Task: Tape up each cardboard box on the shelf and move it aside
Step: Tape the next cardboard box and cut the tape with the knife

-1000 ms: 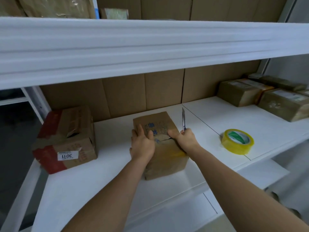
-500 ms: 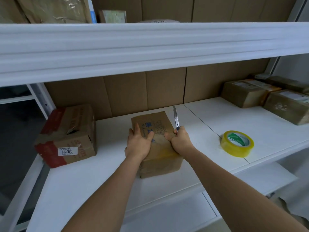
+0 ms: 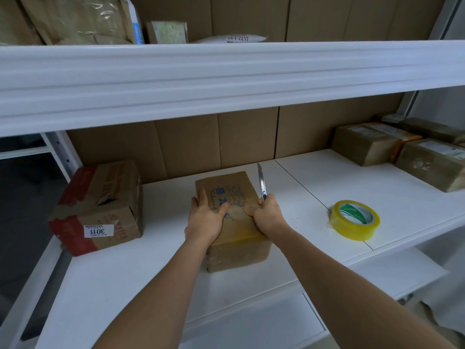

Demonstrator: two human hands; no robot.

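Centrally on a smooth white shelf [image 3: 151, 273], a scuffed cardboard box [image 3: 232, 222] bearing blue handwriting sits under both hands. At nine o'clock, a red-taped carton [image 3: 100, 207] reads "3011". At three o'clock lies a glossy yellow tape roll [image 3: 354, 220]. Left hand [image 3: 205, 219] fingers spread flat on the box; right hand [image 3: 268, 214] curls round a slim metal utility knife [image 3: 261, 181].

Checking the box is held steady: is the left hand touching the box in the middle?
Touching. The head view shows the left hand lying on the middle box, thumb pressed on its top.
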